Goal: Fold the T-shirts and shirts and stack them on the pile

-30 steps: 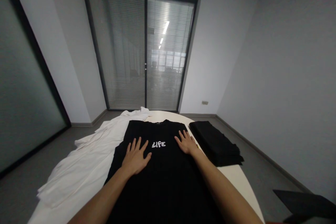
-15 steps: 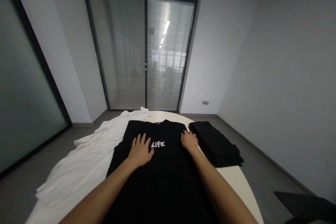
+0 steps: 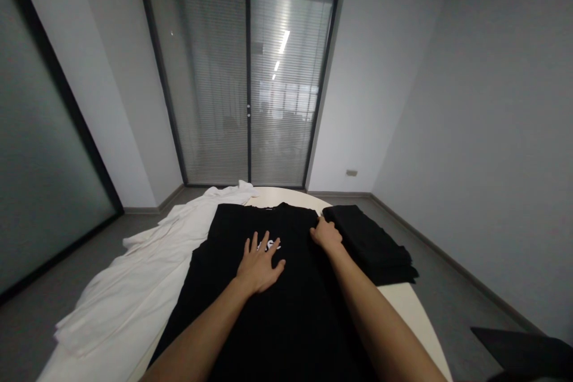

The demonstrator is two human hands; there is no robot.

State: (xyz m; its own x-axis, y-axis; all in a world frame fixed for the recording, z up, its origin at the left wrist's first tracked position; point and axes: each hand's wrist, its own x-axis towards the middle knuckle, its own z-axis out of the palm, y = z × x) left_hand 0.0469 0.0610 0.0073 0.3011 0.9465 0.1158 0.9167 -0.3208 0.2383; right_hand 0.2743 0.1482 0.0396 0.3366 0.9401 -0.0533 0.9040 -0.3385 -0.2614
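A black T-shirt (image 3: 277, 322) lies spread out on the table, its neckline at the far end and a white print (image 3: 270, 245) on its chest. My left hand (image 3: 260, 265) rests flat on the chest with fingers spread, covering part of the print. At the shirt's right edge, below the shoulder, my right hand (image 3: 326, 234) has its fingers curled in on the black cloth. The fingertips are partly hidden there.
White cloth garments (image 3: 147, 262) lie along the left side of the table. A folded black stack of cloth (image 3: 369, 245) sits on the right. The pale table (image 3: 414, 310) has a rounded edge. Something black (image 3: 519, 349) stands at the lower right.
My left hand has slid right across the chest and now covers part of the print. My right hand has moved slightly right and up, its fingers more curled at the shirt's edge.
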